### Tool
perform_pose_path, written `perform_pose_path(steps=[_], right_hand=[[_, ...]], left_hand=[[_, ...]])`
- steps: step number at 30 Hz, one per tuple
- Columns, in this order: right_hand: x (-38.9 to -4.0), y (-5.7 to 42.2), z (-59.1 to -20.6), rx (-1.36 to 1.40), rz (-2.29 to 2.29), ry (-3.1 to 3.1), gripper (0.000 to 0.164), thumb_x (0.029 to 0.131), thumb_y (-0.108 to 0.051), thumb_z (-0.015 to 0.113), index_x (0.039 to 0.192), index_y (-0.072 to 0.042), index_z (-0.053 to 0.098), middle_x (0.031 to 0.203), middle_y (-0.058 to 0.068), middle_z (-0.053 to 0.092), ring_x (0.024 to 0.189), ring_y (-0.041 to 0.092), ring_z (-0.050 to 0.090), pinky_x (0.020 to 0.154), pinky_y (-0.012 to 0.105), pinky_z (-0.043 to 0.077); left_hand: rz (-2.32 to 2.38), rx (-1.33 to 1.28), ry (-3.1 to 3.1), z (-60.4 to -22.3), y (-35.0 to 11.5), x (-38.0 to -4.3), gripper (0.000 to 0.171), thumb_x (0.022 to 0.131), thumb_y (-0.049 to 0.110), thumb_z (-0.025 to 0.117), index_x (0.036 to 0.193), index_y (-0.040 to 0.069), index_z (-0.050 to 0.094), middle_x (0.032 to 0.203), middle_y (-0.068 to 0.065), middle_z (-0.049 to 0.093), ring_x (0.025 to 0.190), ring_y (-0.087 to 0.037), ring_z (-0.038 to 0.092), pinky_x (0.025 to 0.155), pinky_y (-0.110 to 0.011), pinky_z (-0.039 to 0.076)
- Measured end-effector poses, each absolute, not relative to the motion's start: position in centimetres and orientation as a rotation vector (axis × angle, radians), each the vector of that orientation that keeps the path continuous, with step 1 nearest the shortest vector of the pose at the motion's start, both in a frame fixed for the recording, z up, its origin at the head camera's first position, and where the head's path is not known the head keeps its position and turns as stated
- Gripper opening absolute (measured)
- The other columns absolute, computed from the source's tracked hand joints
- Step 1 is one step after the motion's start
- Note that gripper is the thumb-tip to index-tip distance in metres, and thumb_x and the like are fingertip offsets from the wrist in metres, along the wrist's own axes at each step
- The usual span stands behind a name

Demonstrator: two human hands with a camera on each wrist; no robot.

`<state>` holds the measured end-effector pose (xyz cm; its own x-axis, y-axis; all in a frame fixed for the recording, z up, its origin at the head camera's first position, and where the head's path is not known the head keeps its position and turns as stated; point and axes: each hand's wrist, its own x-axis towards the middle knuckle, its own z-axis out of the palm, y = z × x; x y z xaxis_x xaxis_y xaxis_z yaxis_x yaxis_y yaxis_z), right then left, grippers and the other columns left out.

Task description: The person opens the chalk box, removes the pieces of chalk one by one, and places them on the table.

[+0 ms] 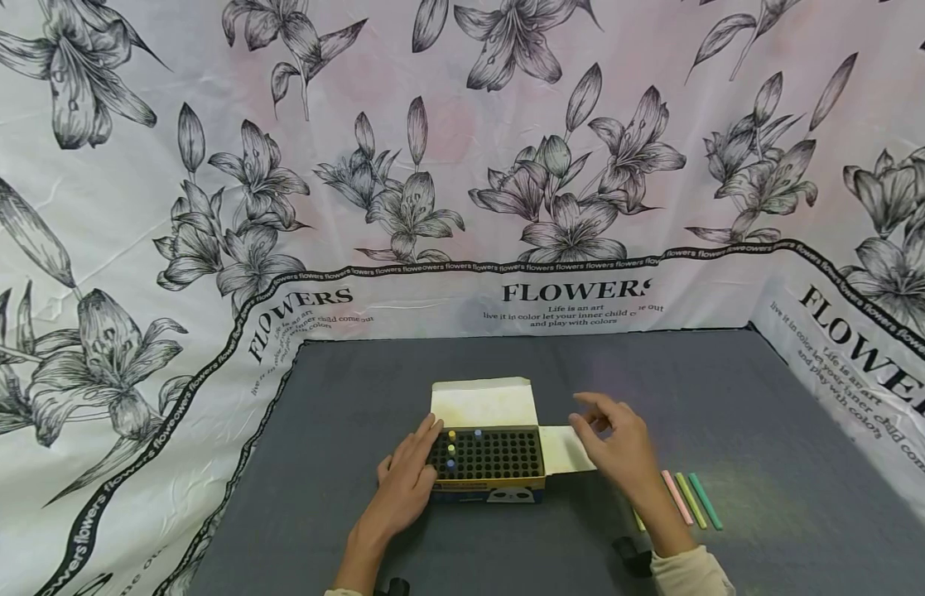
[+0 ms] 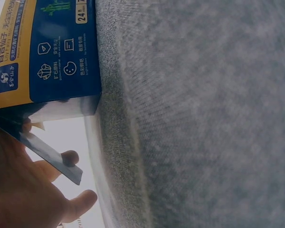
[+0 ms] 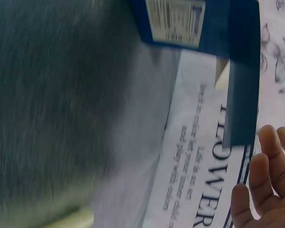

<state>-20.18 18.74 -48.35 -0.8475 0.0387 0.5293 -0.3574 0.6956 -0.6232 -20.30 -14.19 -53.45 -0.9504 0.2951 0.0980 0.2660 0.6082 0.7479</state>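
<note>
A blue and yellow chalk box (image 1: 488,483) lies on the table, its long lid flap raised at the back. Its top is a black insert of round holes, and several chalk ends, yellow and blue, show at the left. My left hand (image 1: 408,480) rests at the box's left end; in the left wrist view its fingers (image 2: 80,205) lie relaxed beyond the side flap (image 2: 52,152). Beside the right side flap (image 1: 566,449), my right hand (image 1: 617,439) hovers with thumb and index bent but apart. Nothing shows between the right hand's loose fingers (image 3: 260,178).
Right of the right forearm lie a pink chalk stick (image 1: 676,497), a yellow-green one (image 1: 691,500) and a green one (image 1: 705,501). Another yellow chalk (image 1: 639,520) is partly hidden by that arm. A flower-printed cloth (image 1: 402,306) borders the grey table (image 1: 343,397).
</note>
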Motion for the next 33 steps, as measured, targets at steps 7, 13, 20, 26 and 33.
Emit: perform_pose_path(steps=[7, 13, 20, 26, 33], right_hand=[[-20.9, 15.7, -49.0, 0.301, 1.048, -2.387, 0.032, 0.084, -0.011, 0.082, 0.115, -0.008, 0.075, 0.084, 0.003, 0.075, 0.079, 0.020, 0.059, 0.074, 0.037, 0.044], [-21.4, 13.1, -49.4, 0.406, 1.008, -2.358, 0.031, 0.079, -0.011, 0.085, 0.108, -0.006, 0.077, 0.081, 0.001, 0.073, 0.076, 0.021, 0.060, 0.078, 0.040, 0.040], [-21.5, 10.4, -49.7, 0.407, 0.970, -2.443, 0.029, 0.080, -0.016, 0.086, 0.107, -0.010, 0.077, 0.083, 0.001, 0.073, 0.075, 0.016, 0.056, 0.078, 0.041, 0.039], [-21.5, 8.5, -50.0, 0.351, 0.866, -2.482, 0.023, 0.081, -0.020, 0.085, 0.101, -0.012, 0.078, 0.083, 0.002, 0.075, 0.073, 0.017, 0.057, 0.074, 0.040, 0.039], [-21.5, 7.2, -50.7, 0.287, 0.712, -2.521, 0.017, 0.079, -0.026, 0.086, 0.092, -0.016, 0.080, 0.079, 0.000, 0.074, 0.071, 0.018, 0.056, 0.071, 0.038, 0.037]], left_hand=[[1.263, 0.471, 2.792, -53.4, -14.2, -20.4, 0.062, 0.104, 0.010, 0.032, 0.164, 0.026, 0.026, 0.172, 0.000, 0.017, 0.156, -0.046, 0.017, 0.110, -0.075, 0.008], [1.265, 0.477, 2.798, -53.4, -14.1, -20.5, 0.062, 0.104, 0.010, 0.032, 0.164, 0.025, 0.027, 0.172, -0.001, 0.018, 0.155, -0.048, 0.018, 0.110, -0.075, 0.008], [1.248, 0.481, 2.808, -53.6, -14.1, -20.6, 0.062, 0.104, 0.010, 0.032, 0.164, 0.026, 0.026, 0.172, -0.002, 0.018, 0.155, -0.048, 0.018, 0.109, -0.075, 0.009], [1.251, 0.472, 2.806, -53.5, -14.0, -20.5, 0.062, 0.104, 0.010, 0.032, 0.164, 0.027, 0.026, 0.172, -0.001, 0.018, 0.155, -0.047, 0.018, 0.108, -0.076, 0.009], [1.232, 0.467, 2.814, -53.5, -14.0, -20.4, 0.062, 0.104, 0.011, 0.032, 0.164, 0.026, 0.026, 0.172, -0.001, 0.018, 0.155, -0.047, 0.018, 0.109, -0.077, 0.009]])
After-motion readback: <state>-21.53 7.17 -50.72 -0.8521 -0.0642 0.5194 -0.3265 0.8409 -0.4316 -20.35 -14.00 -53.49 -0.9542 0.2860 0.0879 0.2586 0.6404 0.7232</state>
